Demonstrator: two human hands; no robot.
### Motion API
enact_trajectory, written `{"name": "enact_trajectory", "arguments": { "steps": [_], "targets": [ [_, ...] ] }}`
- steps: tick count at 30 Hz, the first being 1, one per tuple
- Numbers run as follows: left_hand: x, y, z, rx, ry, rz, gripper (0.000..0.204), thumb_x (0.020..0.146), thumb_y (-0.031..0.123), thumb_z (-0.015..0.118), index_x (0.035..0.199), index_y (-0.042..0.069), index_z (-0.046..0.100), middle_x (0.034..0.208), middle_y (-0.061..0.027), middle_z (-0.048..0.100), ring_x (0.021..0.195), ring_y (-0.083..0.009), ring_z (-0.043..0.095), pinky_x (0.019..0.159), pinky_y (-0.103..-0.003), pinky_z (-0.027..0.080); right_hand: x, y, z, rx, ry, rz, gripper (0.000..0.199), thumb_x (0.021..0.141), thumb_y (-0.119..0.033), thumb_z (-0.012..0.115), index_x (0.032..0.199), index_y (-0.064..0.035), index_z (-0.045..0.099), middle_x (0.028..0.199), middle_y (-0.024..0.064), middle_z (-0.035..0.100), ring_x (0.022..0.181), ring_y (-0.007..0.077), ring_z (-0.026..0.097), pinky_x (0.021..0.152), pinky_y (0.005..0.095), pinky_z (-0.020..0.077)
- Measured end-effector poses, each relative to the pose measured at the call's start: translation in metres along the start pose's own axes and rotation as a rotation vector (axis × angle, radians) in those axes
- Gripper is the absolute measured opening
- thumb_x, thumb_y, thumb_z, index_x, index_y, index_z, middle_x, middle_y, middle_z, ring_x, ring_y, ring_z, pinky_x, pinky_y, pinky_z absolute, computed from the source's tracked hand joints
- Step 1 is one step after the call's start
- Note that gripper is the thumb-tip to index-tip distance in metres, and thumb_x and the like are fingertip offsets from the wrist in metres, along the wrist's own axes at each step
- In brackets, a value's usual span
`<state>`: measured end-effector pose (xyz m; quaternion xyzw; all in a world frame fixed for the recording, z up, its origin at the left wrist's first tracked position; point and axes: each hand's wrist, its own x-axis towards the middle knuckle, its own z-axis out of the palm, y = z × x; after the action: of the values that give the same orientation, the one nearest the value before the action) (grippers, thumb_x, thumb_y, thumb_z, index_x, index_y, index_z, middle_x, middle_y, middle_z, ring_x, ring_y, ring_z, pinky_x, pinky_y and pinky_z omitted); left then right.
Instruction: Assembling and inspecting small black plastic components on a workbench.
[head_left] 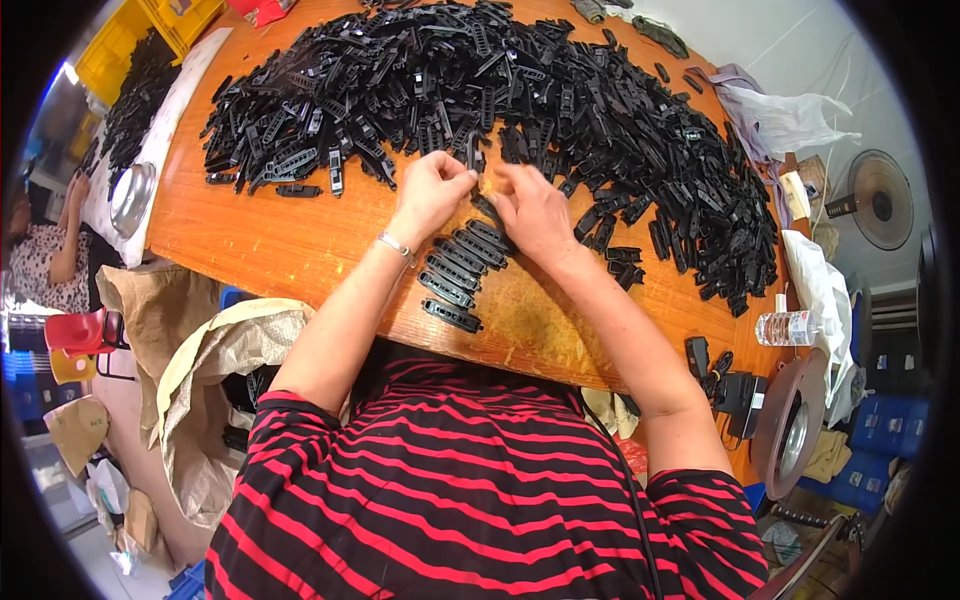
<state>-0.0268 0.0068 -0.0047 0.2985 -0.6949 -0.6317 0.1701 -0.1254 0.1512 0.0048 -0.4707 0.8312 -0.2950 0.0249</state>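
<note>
My left hand (432, 197) pinches a slim black plastic part (473, 153) upright between thumb and fingers, above the table. Close beside it on the right, my right hand (540, 218) has its fingers bent toward that part; its fingertips are blurred, so whether they hold anything is unclear. Another dark part (484, 206) shows partly under the right hand. Just below the hands, several long black slotted parts (452, 290) lie side by side in a slanting row on the wooden table (330, 262).
A large heap of black plastic parts (400, 75) arcs across the far side and down the right. A plastic bottle (790, 328) and a black power adapter (738, 392) are at the right edge. Brown sacks (215, 345) stand at left; a co-worker's arm (68, 235) shows beyond.
</note>
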Motion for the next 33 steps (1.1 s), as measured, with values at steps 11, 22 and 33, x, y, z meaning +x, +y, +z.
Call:
{"name": "enact_trajectory", "arguments": {
  "steps": [11,22,33],
  "targets": [
    [-0.011,0.030,0.003,-0.016,-0.124,0.070,0.024,0.090,0.026,0.069,0.086,0.004,0.062,0.082,-0.0014,0.065,0.072,-0.0061,0.059,0.062,-0.021,0.049,0.008,0.000,-0.010,0.287,0.154,-0.085,0.017,0.097,-0.011,0.054,0.105,0.0026,0.061,0.076,0.0107,0.067,0.054,0.0121,0.062,0.050,0.0270,0.0483],
    [0.004,0.002,0.000,-0.088,-0.169,0.036,0.012,0.086,0.006,0.068,0.092,-0.003,0.065,0.074,-0.0033,0.064,0.063,-0.0083,0.059,0.057,-0.023,0.050,-0.008,0.007,-0.026,0.795,-0.337,0.564,0.015,0.098,-0.015,0.055,0.100,-0.0002,0.057,0.072,0.0023,0.061,0.053,0.0080,0.055,0.049,0.0236,0.0482],
    [0.013,-0.013,0.007,0.055,-0.116,-0.010,0.011,0.085,0.007,0.069,0.088,-0.003,0.065,0.072,-0.0037,0.065,0.061,-0.0090,0.060,0.057,-0.024,0.050,-0.006,0.007,-0.015,0.731,-0.323,0.617,0.015,0.095,-0.014,0.060,0.097,-0.0002,0.053,0.069,0.0034,0.060,0.050,0.0086,0.054,0.044,0.0247,0.0471]
  ]
}}
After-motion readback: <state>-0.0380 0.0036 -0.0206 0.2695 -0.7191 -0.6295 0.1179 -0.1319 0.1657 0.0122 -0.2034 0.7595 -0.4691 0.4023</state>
